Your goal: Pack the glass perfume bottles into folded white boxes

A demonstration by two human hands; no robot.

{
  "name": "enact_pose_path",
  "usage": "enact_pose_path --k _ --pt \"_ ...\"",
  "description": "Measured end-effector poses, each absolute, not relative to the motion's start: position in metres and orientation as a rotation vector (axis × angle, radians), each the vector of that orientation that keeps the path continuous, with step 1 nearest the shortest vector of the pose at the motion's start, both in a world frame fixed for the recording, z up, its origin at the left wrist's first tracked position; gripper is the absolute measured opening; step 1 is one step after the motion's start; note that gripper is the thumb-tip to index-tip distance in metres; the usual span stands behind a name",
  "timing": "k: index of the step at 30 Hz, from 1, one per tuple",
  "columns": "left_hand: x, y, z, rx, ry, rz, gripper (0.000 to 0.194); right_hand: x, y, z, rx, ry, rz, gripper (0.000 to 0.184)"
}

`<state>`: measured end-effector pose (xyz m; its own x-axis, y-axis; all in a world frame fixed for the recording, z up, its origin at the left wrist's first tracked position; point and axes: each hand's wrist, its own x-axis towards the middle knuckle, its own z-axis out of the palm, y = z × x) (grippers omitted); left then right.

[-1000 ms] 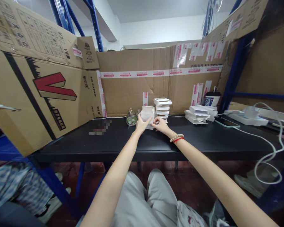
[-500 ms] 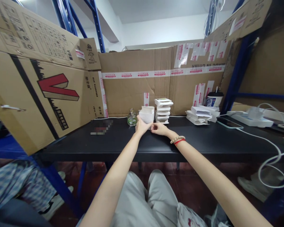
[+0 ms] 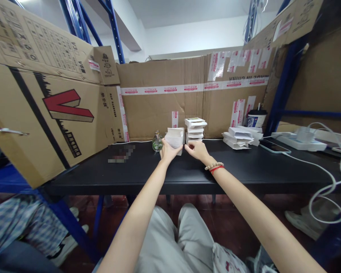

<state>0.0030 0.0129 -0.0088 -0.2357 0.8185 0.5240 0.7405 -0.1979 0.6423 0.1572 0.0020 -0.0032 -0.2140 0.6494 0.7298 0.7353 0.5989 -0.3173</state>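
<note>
My left hand (image 3: 168, 151) grips a small white box (image 3: 174, 138) that stands upright on the black table, its top flap raised. Just right of that box is my right hand (image 3: 198, 150), its fingers curled and pinched together near the box's side. Whether anything small is between those fingertips I cannot make out. Behind the right hand rises a stack of white boxes (image 3: 195, 123). A clear glass bottle (image 3: 157, 141) with something green inside stands to the left of the held box, close to my left hand.
Flattened white boxes (image 3: 238, 137) lie in a pile at the right, with a lidded paper cup (image 3: 256, 118) behind. A phone (image 3: 275, 146), a white power strip (image 3: 298, 141) and a looping cable sit further right. Cardboard walls (image 3: 153, 110) enclose the black table (image 3: 142, 167).
My right hand has shifted slightly right and up, from the lower edge of the white box toward the stack. My left hand still holds the box in nearly the same place.
</note>
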Motion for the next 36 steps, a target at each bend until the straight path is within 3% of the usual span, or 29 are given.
enact_pose_path --k 4,11,14,22,36 --pt "0.003 0.012 -0.009 1.905 1.892 1.477 0.088 0.177 0.013 -0.003 -1.250 -1.564 -0.205 0.030" --pt "0.004 0.011 -0.007 1.883 1.882 1.660 0.087 0.209 0.030 -0.007 -1.485 -0.869 0.067 0.021" --pt "0.004 0.011 -0.008 1.879 1.823 1.729 0.084 0.217 0.033 -0.010 -1.518 -0.758 0.045 0.027" --pt "0.002 0.018 -0.012 1.925 1.647 1.840 0.080 0.225 0.048 -0.024 -1.642 -1.262 -0.291 0.030" --pt "0.000 0.022 -0.014 1.951 1.667 1.827 0.078 0.268 0.036 -0.022 -2.074 -1.300 -0.596 0.039"
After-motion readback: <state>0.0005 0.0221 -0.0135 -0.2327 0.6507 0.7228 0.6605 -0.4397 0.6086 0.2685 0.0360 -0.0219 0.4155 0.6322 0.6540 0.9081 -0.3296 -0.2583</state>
